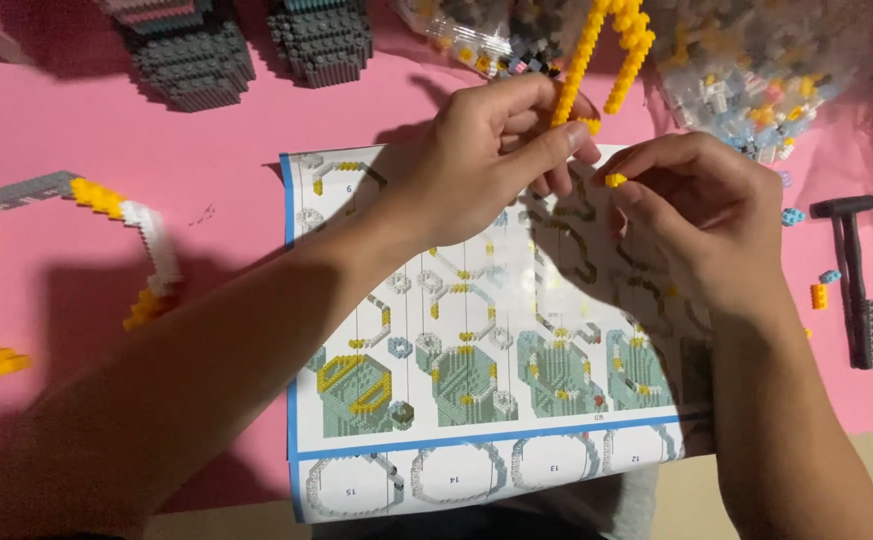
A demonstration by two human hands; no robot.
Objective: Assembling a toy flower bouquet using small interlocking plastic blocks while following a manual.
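My left hand [486, 150] grips the lower end of a curved yellow strip of small building bricks [606, 45] that arches upward over the pink mat. My right hand [701, 215] pinches one tiny yellow brick [615, 180] between thumb and fingertip, right beside the strip's lower end. Both hands hover over a printed instruction sheet [456, 380] with diagrams of the build steps.
A grey, yellow and white brick ring segment [106, 210] lies at the left. Two dark grey brick blocks [246, 45] stand at the top. Clear bags of loose bricks [756, 70] sit top right. A black brick-separating tool [853, 275] and a few loose bricks [819, 292] lie at the right.
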